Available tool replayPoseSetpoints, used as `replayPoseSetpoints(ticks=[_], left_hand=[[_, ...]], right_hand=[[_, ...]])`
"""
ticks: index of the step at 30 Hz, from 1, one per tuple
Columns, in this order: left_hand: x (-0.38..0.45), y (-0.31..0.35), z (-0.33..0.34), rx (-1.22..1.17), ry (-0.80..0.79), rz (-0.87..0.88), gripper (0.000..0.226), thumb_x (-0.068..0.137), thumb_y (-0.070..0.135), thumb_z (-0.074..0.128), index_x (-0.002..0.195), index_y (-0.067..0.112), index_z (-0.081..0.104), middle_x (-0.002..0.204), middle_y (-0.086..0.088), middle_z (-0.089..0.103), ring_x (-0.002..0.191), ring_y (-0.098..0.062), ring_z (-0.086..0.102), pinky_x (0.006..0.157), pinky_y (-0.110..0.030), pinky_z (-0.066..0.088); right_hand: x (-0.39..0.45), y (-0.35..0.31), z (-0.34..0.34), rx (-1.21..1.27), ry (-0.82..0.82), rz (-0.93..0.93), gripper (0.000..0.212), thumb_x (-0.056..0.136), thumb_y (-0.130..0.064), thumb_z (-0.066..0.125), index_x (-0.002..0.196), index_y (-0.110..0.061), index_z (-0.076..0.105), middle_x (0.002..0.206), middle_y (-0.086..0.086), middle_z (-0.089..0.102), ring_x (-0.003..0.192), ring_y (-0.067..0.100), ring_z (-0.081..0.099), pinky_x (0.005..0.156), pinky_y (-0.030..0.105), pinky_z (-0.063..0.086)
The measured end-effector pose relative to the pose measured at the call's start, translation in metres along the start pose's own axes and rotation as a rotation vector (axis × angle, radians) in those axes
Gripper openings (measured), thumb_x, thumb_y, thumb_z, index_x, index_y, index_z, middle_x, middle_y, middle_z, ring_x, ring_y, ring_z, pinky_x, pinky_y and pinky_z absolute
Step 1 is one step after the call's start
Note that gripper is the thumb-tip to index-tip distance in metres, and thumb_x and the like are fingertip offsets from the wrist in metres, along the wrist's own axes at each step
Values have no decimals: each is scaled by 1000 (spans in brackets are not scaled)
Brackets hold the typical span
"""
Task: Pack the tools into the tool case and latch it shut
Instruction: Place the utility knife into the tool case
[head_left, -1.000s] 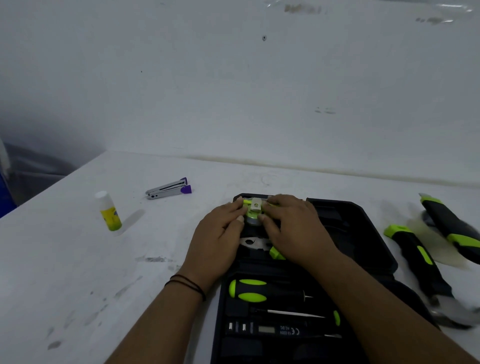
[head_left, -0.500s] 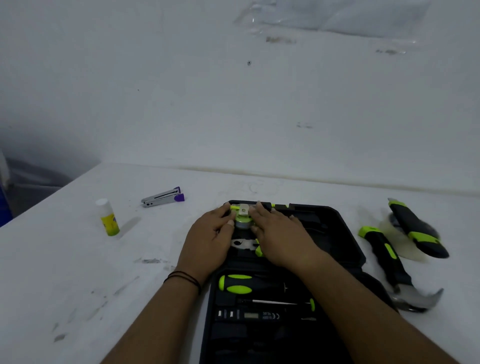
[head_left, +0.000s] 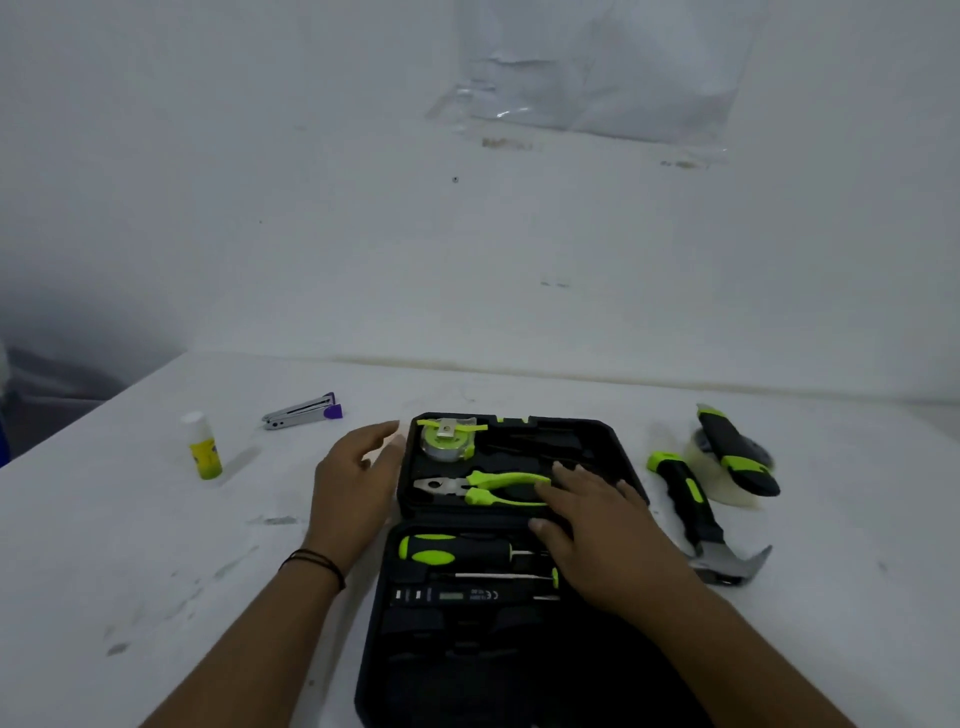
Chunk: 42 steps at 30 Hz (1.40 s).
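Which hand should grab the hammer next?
Right. The hammer lies on the table just right of the tool case, beside the open right hand. The left hand sits across the case.

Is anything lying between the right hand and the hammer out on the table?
Nothing visible. The hammer lies on bare table just right of the tool case, and the right hand rests open inside the case. Only the case's right rim lies between them.

Hammer (head_left: 691, 512) and knife (head_left: 737, 452) crowd the case's (head_left: 618, 441) right; left side lies open.
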<state>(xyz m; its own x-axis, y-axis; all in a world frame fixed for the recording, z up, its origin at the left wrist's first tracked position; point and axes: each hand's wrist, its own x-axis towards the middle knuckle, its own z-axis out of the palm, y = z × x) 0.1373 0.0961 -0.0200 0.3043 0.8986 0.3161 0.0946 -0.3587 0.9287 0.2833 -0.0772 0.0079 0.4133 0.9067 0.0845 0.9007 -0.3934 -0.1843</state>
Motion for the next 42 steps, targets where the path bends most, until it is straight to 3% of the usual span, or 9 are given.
replayPoseSetpoints(ticks=[4,8,16,20,24,28,35,38,42], left_hand=[[-13,40,13,108,-44,165,23,86,14,59,106,21,67,105,10,63,101,-4,54,86,-6,36],[-37,72,46,205,-186,314,19,84,17,60,101,16,69,101,8,63,98,-5,54,82,3,30],[-59,45,90,553,-379,415,44,82,42,44,114,20,64,120,-2,59,117,-19,50,104,-47,36],[-61,39,91,568,-399,381,46,82,42,41,115,19,63,117,-2,58,114,-19,49,104,-40,36],[-63,41,92,545,-395,418,43,82,38,43,113,16,63,112,-1,59,109,-17,50,98,-32,39],[-63,40,92,498,-356,412,37,81,33,47,108,16,65,106,0,60,104,-15,52,93,-30,41],[-62,39,92,463,-339,384,36,80,32,47,108,16,64,104,2,60,103,-13,51,93,-31,42],[-62,39,91,438,-331,378,32,82,29,51,108,16,65,105,2,60,103,-12,51,92,-26,40],[-59,39,90,367,-286,335,26,86,18,56,110,15,64,107,3,61,106,-11,51,91,-19,36]], right_hand=[[-14,13,-8,55,121,2,42,93,-40,43,132,-25,47,145,-1,40,136,15,30,112,40,23],[-17,24,-15,75,283,12,28,88,-34,54,105,-16,67,110,4,65,106,22,57,92,39,44],[-21,81,-34,-10,400,217,24,86,-31,55,82,-11,68,88,7,64,86,26,60,66,31,42],[-21,106,-37,36,466,301,26,83,-23,58,61,-10,54,73,9,54,69,28,54,53,29,36],[-12,126,-33,19,514,331,11,83,-23,57,79,-13,60,73,7,48,73,30,52,57,29,36],[-3,140,-29,19,453,438,37,83,-30,58,116,-14,58,95,15,53,93,35,50,71,33,37],[3,149,-24,42,400,564,46,84,-44,52,116,-11,55,96,17,53,92,37,51,76,39,43],[3,151,-19,164,459,545,44,85,-39,54,119,-11,54,88,13,45,79,33,50,68,35,41],[4,157,-10,175,491,529,45,87,-29,56,127,-8,49,100,25,51,87,40,53,69,34,39]])
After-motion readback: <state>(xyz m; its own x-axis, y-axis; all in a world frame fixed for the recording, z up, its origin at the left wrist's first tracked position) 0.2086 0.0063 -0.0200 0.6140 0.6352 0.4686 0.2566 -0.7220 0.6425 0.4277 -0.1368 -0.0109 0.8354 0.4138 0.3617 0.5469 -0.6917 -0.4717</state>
